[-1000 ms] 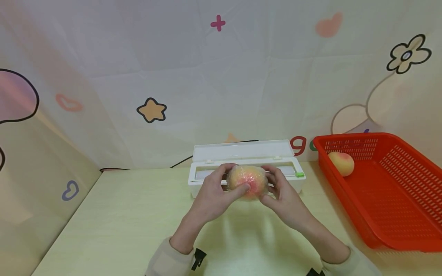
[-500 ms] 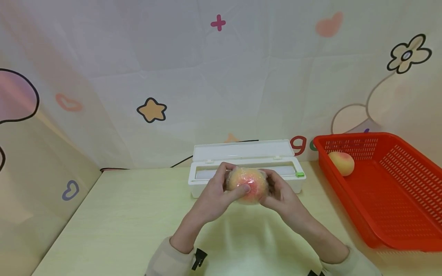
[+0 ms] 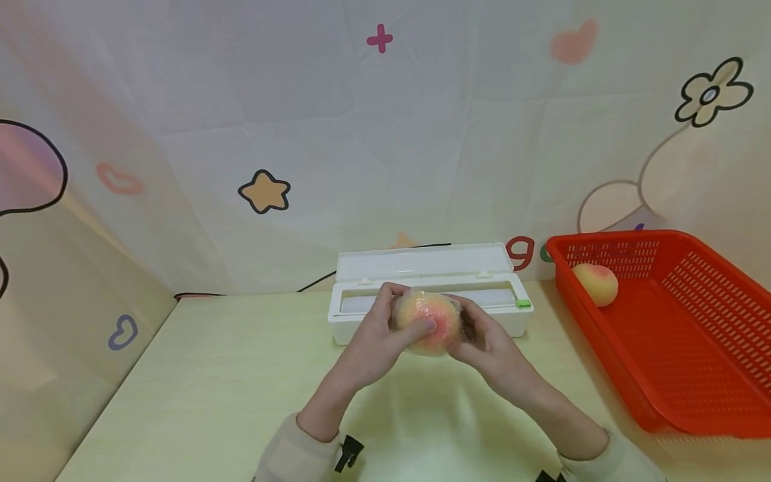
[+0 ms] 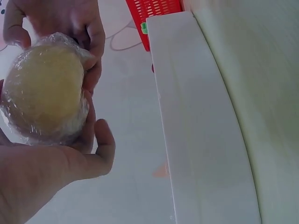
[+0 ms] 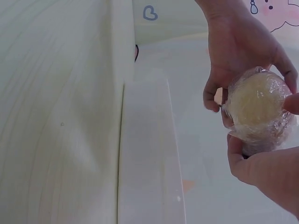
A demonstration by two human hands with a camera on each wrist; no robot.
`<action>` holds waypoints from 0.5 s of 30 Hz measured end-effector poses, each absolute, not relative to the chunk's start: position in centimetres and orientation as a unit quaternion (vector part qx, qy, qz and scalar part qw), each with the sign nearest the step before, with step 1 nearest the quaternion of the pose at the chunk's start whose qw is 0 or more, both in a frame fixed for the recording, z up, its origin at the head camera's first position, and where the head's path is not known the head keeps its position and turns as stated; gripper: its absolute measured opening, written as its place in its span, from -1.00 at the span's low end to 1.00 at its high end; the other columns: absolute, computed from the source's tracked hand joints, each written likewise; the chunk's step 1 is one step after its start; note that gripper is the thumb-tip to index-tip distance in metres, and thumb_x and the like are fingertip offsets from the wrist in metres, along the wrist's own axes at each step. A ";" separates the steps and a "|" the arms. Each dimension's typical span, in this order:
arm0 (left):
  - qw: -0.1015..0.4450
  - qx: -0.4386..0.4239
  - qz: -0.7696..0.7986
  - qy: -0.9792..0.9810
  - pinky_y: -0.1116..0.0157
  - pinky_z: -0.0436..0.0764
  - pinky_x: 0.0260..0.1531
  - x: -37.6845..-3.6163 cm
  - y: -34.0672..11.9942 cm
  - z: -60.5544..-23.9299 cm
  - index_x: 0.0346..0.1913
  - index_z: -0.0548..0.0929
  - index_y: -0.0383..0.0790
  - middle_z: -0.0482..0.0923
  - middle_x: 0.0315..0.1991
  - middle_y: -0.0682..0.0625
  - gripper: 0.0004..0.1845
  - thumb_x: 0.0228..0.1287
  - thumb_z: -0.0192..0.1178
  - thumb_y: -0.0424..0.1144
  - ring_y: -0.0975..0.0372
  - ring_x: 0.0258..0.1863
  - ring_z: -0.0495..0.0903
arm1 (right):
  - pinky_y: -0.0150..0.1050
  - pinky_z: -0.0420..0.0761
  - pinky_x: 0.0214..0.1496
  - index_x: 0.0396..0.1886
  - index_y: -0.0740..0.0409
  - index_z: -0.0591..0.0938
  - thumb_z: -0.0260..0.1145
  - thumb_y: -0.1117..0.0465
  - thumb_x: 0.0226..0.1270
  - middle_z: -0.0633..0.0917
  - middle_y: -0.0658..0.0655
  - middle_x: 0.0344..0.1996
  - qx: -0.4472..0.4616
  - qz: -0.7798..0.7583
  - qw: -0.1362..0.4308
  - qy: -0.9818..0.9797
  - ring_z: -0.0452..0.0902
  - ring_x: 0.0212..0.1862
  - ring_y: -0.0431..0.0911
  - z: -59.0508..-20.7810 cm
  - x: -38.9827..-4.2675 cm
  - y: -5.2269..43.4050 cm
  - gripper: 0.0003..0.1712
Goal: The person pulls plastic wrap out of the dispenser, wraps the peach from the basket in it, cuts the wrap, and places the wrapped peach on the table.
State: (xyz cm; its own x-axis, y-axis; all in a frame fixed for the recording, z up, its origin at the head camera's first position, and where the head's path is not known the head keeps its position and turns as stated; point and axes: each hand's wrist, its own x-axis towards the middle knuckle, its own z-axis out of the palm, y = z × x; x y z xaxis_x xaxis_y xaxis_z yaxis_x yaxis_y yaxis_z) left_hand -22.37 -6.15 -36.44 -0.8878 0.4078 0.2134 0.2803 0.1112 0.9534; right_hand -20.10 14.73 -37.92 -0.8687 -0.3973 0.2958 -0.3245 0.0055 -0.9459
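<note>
A yellow-pink peach (image 3: pixel 429 323) wrapped in clear cling film is held up over the table between both hands. My left hand (image 3: pixel 375 345) grips its left side, the thumb lying across the front. On the other side my right hand (image 3: pixel 490 348) holds the peach with bent fingers, partly hidden behind it. Loose folds of film bunch around the fruit (image 4: pixel 44 93) in the left wrist view. From the right wrist, the film (image 5: pixel 259 105) looks crinkled and shiny. Just behind the hands stands a white cling film box (image 3: pixel 427 268), its lid raised and a pale roll inside.
To the right sits a red perforated basket (image 3: pixel 693 361) with another peach (image 3: pixel 596 284) in its back left corner. A green slider (image 3: pixel 523 304) is at the box's right end. A patterned cloth (image 3: pixel 361 134) hangs behind the pale table (image 3: pixel 211 375).
The wrapped peach has shifted slightly left and turned a little. My right fingers have drawn in behind its right side, while the left hand keeps its hold.
</note>
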 end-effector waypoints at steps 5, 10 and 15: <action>0.033 0.219 0.625 0.748 0.16 0.55 0.01 -22.5 -6.0 -36.6 0.20 0.31 -0.21 0.56 0.05 -0.13 -0.51 0.43 0.30 -0.13 0.11 -0.01 0.58 | -0.40 0.44 0.27 0.56 0.36 0.11 0.20 0.42 0.48 0.33 0.39 0.37 -0.246 -0.657 0.021 0.712 0.27 0.38 0.26 -38.1 -20.0 14.5 -0.25; 0.004 0.210 0.635 0.744 0.18 0.57 -0.02 -22.7 -5.9 -36.7 0.17 0.31 -0.25 0.58 0.02 -0.15 -0.55 0.43 0.28 -0.15 0.11 -0.05 0.59 | -0.36 0.53 0.21 0.49 0.32 0.19 0.29 0.35 0.48 0.31 0.30 0.40 -0.230 -0.651 -0.007 0.724 0.31 0.37 0.23 -38.1 -20.0 14.3 -0.29; 0.003 0.201 0.636 0.745 0.17 0.55 -0.01 -22.6 -6.0 -36.7 0.15 0.32 -0.21 0.59 0.01 -0.13 -0.55 0.43 0.28 -0.09 0.12 -0.06 0.59 | -0.38 0.47 0.26 0.48 0.22 0.25 0.42 0.32 0.39 0.38 0.16 0.36 -0.236 -0.618 -0.042 0.749 0.30 0.36 0.09 -38.2 -19.9 14.3 -0.23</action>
